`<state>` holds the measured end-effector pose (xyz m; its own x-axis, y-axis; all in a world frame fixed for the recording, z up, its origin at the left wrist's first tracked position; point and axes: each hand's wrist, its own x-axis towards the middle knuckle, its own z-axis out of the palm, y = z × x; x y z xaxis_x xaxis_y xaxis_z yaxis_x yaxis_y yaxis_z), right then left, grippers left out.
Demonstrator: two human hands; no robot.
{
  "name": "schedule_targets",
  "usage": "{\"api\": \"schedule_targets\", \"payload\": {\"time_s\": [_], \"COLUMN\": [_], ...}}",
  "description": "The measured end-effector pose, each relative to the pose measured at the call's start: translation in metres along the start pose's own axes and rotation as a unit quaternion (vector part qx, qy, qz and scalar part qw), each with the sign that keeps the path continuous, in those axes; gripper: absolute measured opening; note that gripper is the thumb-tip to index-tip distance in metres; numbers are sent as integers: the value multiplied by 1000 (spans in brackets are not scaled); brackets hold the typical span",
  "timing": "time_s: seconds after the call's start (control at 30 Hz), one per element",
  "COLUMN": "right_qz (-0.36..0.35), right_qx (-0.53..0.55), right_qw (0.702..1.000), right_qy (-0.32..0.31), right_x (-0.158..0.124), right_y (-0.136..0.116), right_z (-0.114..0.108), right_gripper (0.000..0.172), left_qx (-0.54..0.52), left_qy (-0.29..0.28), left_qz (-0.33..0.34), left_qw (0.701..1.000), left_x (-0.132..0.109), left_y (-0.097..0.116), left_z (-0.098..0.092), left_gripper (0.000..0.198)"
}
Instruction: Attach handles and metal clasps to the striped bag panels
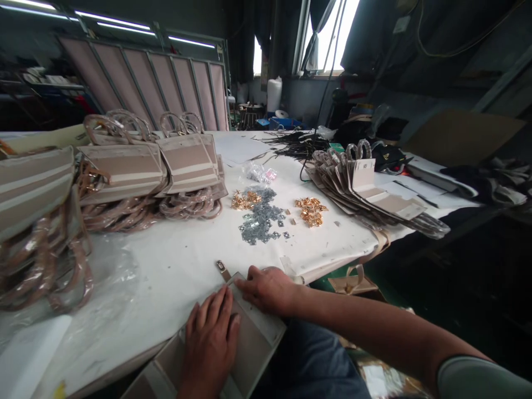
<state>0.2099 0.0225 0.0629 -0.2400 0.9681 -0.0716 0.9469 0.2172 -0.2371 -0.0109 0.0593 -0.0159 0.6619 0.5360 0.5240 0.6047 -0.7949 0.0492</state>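
A flat beige bag (257, 338) lies at the table's near edge, half over my lap. My left hand (210, 341) rests flat on it, fingers stretched out and together. My right hand (268, 288) presses on the bag's upper corner with its fingers curled down; whether they hold anything is hidden. A small strap tab with a metal clasp (223, 270) sticks out from the bag's top edge, just beyond both hands.
Piles of gold fittings (311, 210) (245, 199) and grey metal plates (260, 221) lie mid-table. Stacks of finished beige bags with wrapped handles (124, 172) fill the left and back. A fanned stack of flat bags (369, 191) lies right. The white table (174, 260) ends at right.
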Motion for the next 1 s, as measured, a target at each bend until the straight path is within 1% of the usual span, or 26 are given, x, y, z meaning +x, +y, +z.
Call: {"api": "schedule_targets", "payload": {"time_s": [0.03,0.1,0.17,0.23,0.27,0.33,0.43,0.6,0.73,0.8,0.9,1.0], "right_qz": [3,31,100,193,232,283,311,325,318,311,300,273], "right_qx": [23,77,112,108,98,80,70,74,80,82,84,95], "right_qw": [1000,996,985,968,960,949,943,938,941,944,947,954], "right_qy": [3,34,85,117,120,110,98,95,84,76,72,84], "right_x": [1,5,10,16,19,25,33,39,43,46,49,46], "right_y": [3,17,39,67,81,104,124,133,146,148,134,115], "right_z": [-1,-5,-10,-17,-20,-22,-19,-10,-11,-15,-26,-34], "right_gripper": [45,40,36,31,30,28,27,28,43,44,33,23], "left_qx": [1,-2,-13,-29,-36,-47,-49,-40,-53,-65,-77,-96], "left_qy": [0,4,13,19,20,16,-1,-2,-8,-10,-10,-10], "left_qz": [2,5,5,-1,-8,-24,-42,-48,-53,-59,-76,-111], "left_qw": [1000,1000,1000,999,999,998,998,998,997,996,994,989], "left_x": [0,0,-2,-4,-5,-7,-8,-9,-9,-9,-12,-23], "left_y": [0,-1,-2,-4,-5,-6,-6,-2,-4,-5,-3,9], "left_z": [-1,-2,-1,2,3,6,5,0,2,4,0,-8], "left_gripper": [47,48,49,50,51,51,51,50,51,51,51,51]}}
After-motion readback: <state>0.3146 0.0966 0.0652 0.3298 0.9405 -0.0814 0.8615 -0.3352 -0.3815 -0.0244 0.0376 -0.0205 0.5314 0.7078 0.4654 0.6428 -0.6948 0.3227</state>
